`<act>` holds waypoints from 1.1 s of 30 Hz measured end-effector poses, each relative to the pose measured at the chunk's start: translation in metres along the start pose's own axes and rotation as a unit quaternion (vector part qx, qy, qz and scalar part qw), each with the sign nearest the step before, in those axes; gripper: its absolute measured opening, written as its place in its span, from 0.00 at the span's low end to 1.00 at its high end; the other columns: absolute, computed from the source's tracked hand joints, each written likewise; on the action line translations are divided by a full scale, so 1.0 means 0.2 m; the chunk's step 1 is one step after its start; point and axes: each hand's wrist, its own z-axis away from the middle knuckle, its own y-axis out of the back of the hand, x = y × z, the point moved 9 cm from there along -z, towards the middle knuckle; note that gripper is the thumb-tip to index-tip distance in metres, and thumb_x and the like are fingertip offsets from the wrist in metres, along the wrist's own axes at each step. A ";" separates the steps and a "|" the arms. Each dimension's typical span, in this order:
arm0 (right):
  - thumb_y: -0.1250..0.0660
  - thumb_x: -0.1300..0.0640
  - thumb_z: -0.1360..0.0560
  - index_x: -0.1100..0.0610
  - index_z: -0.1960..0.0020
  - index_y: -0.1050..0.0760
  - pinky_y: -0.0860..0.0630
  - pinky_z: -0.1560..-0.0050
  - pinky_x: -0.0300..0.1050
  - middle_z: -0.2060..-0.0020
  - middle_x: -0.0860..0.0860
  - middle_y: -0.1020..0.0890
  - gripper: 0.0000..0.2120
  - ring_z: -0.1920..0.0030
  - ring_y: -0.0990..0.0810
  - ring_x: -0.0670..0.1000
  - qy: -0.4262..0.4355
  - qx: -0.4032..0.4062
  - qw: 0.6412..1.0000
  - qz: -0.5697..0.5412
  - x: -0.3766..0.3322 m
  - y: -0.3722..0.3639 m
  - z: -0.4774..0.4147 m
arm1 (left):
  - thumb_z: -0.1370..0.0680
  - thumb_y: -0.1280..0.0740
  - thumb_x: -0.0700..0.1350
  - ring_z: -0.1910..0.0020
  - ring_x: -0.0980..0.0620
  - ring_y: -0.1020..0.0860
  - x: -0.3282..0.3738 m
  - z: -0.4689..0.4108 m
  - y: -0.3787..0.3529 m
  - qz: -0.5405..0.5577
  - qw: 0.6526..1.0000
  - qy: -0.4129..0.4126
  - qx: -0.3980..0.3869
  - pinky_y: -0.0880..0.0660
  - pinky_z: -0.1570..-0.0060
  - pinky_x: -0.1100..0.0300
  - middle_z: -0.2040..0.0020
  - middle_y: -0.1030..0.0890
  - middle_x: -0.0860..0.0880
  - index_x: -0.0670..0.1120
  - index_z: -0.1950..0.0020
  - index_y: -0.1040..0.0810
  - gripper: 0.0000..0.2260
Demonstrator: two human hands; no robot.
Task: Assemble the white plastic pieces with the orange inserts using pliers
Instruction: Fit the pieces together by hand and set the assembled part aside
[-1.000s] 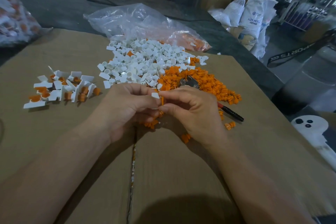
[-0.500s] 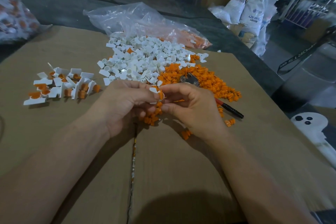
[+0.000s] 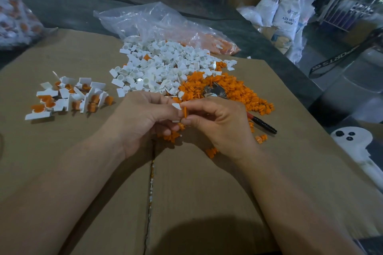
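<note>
Dark table (image 3: 68,8) covered by a flat brown cardboard sheet (image 3: 207,203). Nearest: left hand (image 3: 145,118) pinching a small white plastic piece (image 3: 176,106); right hand (image 3: 219,122) pinching a thin orange plastic insert (image 3: 185,112) against it. Beyond: red-and-black-handled metal pliers (image 3: 263,124), head lying in the loose orange insert heap (image 3: 238,89); assembled white-and-orange pieces (image 3: 68,97) at left; white piece heap (image 3: 161,66); clear plastic bag (image 3: 155,23), contents apparently orange.

Dim overhead light is casting a soft shadow on the cardboard (image 3: 207,182) at bottom centre; the plastic bag (image 3: 153,20) is glinting, and the frame's edges are blurring
</note>
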 end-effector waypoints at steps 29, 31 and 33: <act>0.27 0.65 0.34 0.55 0.45 0.25 0.24 0.54 0.33 0.58 0.44 0.20 0.19 0.57 0.19 0.40 -0.012 -0.002 0.999 -0.043 0.00 0.00 0.00 | 0.34 0.30 0.32 0.76 0.55 0.23 0.04 0.01 0.00 -0.008 1.000 -0.027 -0.001 0.28 0.78 0.67 0.75 0.21 0.45 0.45 0.73 0.18 0.10; 0.28 0.63 0.34 0.55 0.46 0.24 0.22 0.53 0.38 0.57 0.46 0.19 0.18 0.56 0.19 0.43 0.000 -0.001 1.000 -0.024 -0.01 0.00 0.00 | 0.32 0.31 0.32 0.77 0.55 0.23 0.03 0.01 0.00 -0.007 1.000 -0.021 0.000 0.28 0.78 0.68 0.75 0.21 0.45 0.45 0.73 0.18 0.12; 0.28 0.63 0.34 0.56 0.47 0.22 0.22 0.54 0.40 0.57 0.48 0.19 0.16 0.56 0.19 0.45 0.007 0.000 1.000 -0.010 -0.01 0.01 0.00 | 0.32 0.31 0.31 0.77 0.55 0.23 0.04 0.01 -0.01 -0.004 1.000 -0.017 -0.001 0.28 0.78 0.68 0.75 0.21 0.45 0.44 0.74 0.19 0.12</act>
